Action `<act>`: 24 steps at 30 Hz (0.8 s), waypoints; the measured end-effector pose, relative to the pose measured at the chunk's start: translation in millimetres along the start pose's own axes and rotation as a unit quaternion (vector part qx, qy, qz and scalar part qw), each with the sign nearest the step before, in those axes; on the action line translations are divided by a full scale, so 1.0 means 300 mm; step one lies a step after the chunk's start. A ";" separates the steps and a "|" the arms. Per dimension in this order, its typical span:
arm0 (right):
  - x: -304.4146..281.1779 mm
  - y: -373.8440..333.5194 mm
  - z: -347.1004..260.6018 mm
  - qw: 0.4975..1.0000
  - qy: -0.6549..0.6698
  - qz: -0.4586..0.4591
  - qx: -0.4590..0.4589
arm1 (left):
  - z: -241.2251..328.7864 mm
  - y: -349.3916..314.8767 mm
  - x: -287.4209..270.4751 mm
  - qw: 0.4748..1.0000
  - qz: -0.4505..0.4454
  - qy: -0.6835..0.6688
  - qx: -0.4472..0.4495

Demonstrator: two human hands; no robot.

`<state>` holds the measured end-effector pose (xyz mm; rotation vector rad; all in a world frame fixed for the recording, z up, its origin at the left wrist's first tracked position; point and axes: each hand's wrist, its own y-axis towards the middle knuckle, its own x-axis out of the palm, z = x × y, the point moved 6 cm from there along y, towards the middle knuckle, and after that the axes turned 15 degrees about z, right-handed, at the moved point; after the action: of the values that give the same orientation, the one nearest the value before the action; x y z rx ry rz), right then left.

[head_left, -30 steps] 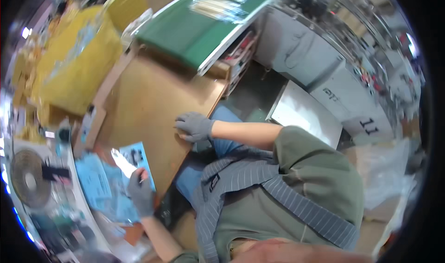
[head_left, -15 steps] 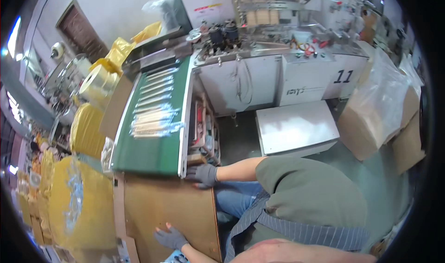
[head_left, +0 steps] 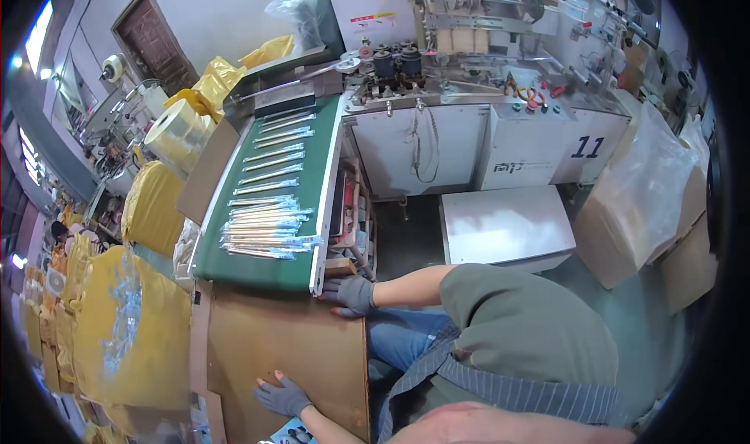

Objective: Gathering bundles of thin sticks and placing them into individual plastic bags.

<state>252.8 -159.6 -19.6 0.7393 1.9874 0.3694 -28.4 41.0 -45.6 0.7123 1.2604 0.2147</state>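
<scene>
My right hand (head_left: 351, 295), in a grey glove with bare fingertips, lies on the edge of a brown board (head_left: 273, 334), beside the lower corner of a green conveyor belt (head_left: 211, 268). Its fingers are stretched out, and it holds nothing visible. Lower down, my left hand (head_left: 283, 397), gloved the same way, rests on the board with thumb and fingers apart. Close by its wrist is a blue printed packet (head_left: 293, 431), partly cut off. On the belt, slim wooden sticks in clear and blue wrappers (head_left: 266, 227) lie bunched near the low end, with single ones spaced out behind.
A white machine (head_left: 422, 147) with a control panel, pliers (head_left: 531, 98) and rollers stands beyond the belt. Yellow bags (head_left: 156, 217) line the left side. A white metal box (head_left: 508, 221) and a plastic-lined carton (head_left: 625, 225) stand on the right. A shelf (head_left: 355, 217) sits beside the belt.
The wrapped sticks have moved down the belt toward the board. My view has shifted slightly and is sharper. Both hands stay at nearly the same places on the board.
</scene>
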 end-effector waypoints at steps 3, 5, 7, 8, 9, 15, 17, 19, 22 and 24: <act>-0.001 -0.001 -0.008 1.000 -0.006 -0.016 0.014 | -0.004 -0.002 -0.005 1.000 0.000 0.001 -0.003; 0.018 -0.012 0.013 1.000 -0.011 0.014 -0.005 | 0.008 0.002 -0.017 1.000 -0.003 0.000 -0.006; 0.025 -0.013 0.019 1.000 -0.015 0.020 -0.014 | 0.004 -0.001 -0.018 1.000 -0.007 0.001 -0.010; 0.026 -0.015 0.021 0.999 -0.021 0.027 -0.020 | 0.004 -0.002 -0.018 1.000 0.001 -0.003 -0.006; 0.020 -0.011 0.015 0.999 -0.020 0.026 -0.020 | 0.004 0.000 -0.016 1.000 0.010 -0.007 0.000; 0.005 -0.008 0.008 0.999 -0.011 0.033 -0.008 | 0.006 0.000 -0.013 0.999 0.026 -0.010 0.017; -0.012 -0.007 0.001 0.999 -0.009 0.040 -0.007 | 0.015 0.005 -0.019 0.999 0.024 -0.012 0.020; -0.013 -0.002 -0.003 0.999 -0.004 0.046 -0.010 | 0.013 0.004 -0.021 1.000 0.019 -0.010 0.018; -0.009 -0.002 -0.005 0.998 0.005 0.055 -0.020 | 0.005 -0.001 -0.019 1.000 0.009 -0.003 0.016; -0.012 0.000 -0.003 0.998 -0.013 0.056 -0.018 | 0.001 0.006 -0.009 1.000 0.004 0.001 0.008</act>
<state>253.5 -162.0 -16.6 0.8300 1.9152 0.4584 -28.5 40.7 -42.3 0.7312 1.2638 0.2115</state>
